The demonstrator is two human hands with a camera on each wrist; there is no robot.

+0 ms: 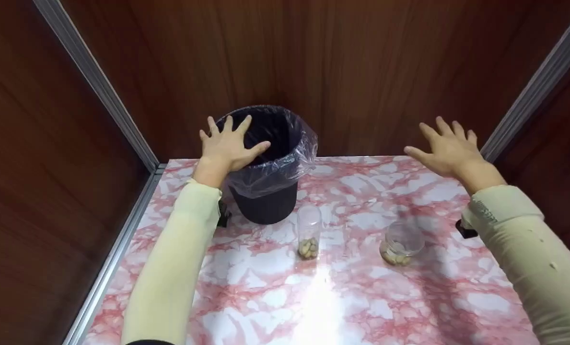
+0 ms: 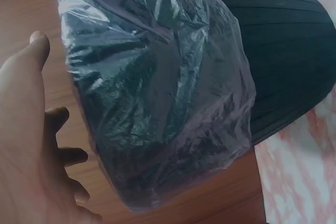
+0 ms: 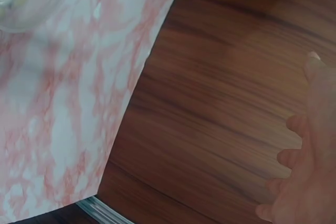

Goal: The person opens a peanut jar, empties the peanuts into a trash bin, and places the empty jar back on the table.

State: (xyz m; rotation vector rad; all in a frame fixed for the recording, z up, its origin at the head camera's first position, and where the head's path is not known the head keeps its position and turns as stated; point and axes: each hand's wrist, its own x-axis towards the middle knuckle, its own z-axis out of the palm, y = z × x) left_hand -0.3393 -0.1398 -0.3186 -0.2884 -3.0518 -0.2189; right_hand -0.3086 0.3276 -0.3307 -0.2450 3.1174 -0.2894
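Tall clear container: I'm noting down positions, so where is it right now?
In the head view, the tall clear container is near mid-picture on the marbled tabletop, in front and right of the black bin, left of the wider clear container.

OK, quick count. One marbled worktop (image 1: 261, 299), and on it one black bin (image 1: 267, 207) by the far edge, left of the middle, wearing one see-through liner (image 1: 265, 179). Clear containers: two total, one tall cup (image 1: 308, 221) around mid-worktop and one short tub (image 1: 406, 238) over toward the right edge. Each has several nut-like bits (image 1: 308, 249), too small and piled up for an exact number. Two hands, left hand (image 1: 229, 149) and right hand (image 1: 452, 152), five fingers visible on each, plus two pale sleeves (image 1: 169, 273). Three wood panels (image 1: 366, 72) too, past the left, far and right edges.
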